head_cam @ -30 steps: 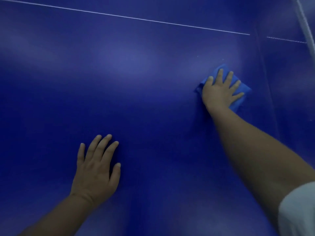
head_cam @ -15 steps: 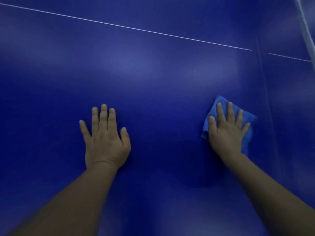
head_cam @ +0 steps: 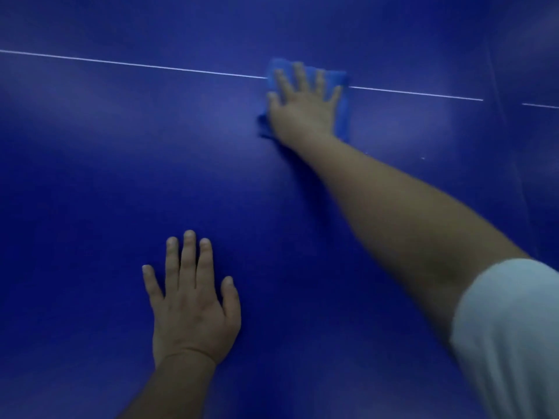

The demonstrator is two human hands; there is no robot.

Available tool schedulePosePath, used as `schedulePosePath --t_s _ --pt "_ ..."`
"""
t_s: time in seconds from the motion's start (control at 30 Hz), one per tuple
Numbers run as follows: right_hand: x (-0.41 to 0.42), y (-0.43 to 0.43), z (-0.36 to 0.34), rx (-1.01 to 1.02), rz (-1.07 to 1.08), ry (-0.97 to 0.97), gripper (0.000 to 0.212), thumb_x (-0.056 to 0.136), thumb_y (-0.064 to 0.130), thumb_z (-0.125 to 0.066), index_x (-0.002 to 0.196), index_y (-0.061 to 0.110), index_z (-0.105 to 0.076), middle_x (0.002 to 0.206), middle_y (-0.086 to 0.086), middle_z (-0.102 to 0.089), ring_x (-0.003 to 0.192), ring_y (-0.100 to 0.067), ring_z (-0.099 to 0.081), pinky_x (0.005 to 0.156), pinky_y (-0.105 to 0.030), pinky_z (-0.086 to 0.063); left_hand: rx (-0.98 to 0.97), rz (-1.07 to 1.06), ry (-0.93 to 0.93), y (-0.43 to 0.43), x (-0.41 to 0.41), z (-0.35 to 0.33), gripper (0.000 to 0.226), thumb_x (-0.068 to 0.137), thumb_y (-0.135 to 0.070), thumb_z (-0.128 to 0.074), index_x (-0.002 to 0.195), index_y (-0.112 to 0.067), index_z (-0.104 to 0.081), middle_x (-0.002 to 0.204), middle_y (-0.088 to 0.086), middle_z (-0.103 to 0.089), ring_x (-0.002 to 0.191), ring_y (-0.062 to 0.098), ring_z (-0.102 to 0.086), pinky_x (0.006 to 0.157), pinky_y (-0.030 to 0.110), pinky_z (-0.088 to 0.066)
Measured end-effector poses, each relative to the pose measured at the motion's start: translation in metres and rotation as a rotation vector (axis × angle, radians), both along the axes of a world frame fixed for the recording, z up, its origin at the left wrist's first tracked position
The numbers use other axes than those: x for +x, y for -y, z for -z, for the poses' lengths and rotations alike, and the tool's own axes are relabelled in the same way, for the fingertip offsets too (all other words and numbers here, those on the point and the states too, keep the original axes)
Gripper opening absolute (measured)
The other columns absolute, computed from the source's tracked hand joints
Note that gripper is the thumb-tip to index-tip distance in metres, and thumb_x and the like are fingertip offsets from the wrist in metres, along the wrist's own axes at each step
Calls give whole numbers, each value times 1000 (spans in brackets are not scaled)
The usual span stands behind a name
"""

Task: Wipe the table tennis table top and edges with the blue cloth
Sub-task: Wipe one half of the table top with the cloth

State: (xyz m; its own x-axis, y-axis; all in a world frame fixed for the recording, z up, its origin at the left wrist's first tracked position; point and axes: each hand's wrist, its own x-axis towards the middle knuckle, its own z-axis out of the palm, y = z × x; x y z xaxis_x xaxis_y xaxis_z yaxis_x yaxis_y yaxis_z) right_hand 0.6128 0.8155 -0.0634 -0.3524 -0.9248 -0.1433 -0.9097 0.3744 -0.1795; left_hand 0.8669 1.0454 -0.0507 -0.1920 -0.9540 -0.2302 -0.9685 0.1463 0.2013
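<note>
Both hands flat, blue cloth [head_cam: 341, 95] half-hidden, blurred

2 hands are seen: 1 left hand [head_cam: 193, 309] and 1 right hand [head_cam: 302, 107]. On the left hand 5 fingers are counted, all spread. On the right hand 5 fingers are also made out, though they are blurred. 1 blue cloth [head_cam: 343, 101] is seen. 1 tabletop [head_cam: 90, 176] is shown, with 1 seam [head_cam: 499, 122] counted near its right side. 1 thin white line [head_cam: 136, 65] is seen across it, shown in 3 visible stretches. 2 bare forearms are counted, and 1 pale sleeve [head_cam: 511, 337] is seen, on the right arm. 2 small pale specks [head_cam: 423, 158] are made out near the right forearm.
</note>
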Motion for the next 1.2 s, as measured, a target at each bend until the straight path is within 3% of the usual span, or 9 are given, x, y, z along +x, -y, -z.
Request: schedulePosePath --t_s 0.13,0.27,0.33,0.5,0.57,0.7,0.77,1.0,1.2 --pt "-114 -80 -8 32 365 -43 62 98 58 -18 159 43 -13 169 9 -3 155 -31 3 118 -65 6 -5 -9 -11 1 2 1 71 94 -49 -18 155 -12 -16 166 3 -9 155 22 4 122 59 1" --pt "-104 -97 -9 37 586 -34 62 101 56 -18 160 38 -11 169 5 0 154 -35 4 117 -69 3 -5 -1 -6 1 1 2 71 94 -49 -19 154 -12 -15 166 3 -10 155 22 4 122 58 3" --pt "-52 -75 -8 -2 444 -42 61 102 53 -23 160 38 -14 169 4 -3 154 -37 2 116 -70 3 -23 0 -3 1 1 2 72 94 -49 -19 155 -12 -19 167 3 -10 155 21 5 122 57 4" --pt "58 -86 6 -16 -537 -39 61 97 60 -22 155 42 -30 167 8 -20 154 -31 -11 118 -64 0 -34 -5 8 1 0 3 73 93 -49 -22 155 -10 -26 166 4 -13 155 21 1 122 52 9" --pt "7 -90 1 -59 -455 -68 59 98 60 -25 155 43 -30 166 9 -20 154 -28 -12 120 -63 -3 -35 -7 2 1 1 2 74 93 -49 -22 156 -10 -25 167 4 -12 155 20 5 122 50 12" --pt "-118 -131 -7 11 188 -91 60 102 58 -25 158 41 -17 169 9 -7 155 -28 -1 121 -63 1 -25 -13 1 1 -1 0 74 94 -50 -20 156 -10 -23 167 4 -11 155 19 7 122 52 11" --pt "-126 -158 -9 13 341 -67 61 100 59 -22 158 41 -15 169 7 -5 155 -30 2 120 -64 3 -15 -5 2 1 -1 0 73 94 -49 -21 156 -10 -25 167 5 -11 155 20 6 121 52 11" --pt "-58 -88 2 -15 -245 -78 61 97 61 -23 156 44 -24 168 10 -14 155 -30 -5 118 -66 1 -20 -10 38 4 -3 1 73 94 -49 -23 154 -9 -29 166 6 -14 155 22 2 118 40 23" --pt "-195 -49 -6 56 26 -110 64 98 68 -22 157 46 -14 169 12 -4 155 -27 1 116 -71 4 -39 -14 48 3 -4 0 74 92 -50 -22 155 -10 -27 166 6 -15 155 21 2 117 38 23"
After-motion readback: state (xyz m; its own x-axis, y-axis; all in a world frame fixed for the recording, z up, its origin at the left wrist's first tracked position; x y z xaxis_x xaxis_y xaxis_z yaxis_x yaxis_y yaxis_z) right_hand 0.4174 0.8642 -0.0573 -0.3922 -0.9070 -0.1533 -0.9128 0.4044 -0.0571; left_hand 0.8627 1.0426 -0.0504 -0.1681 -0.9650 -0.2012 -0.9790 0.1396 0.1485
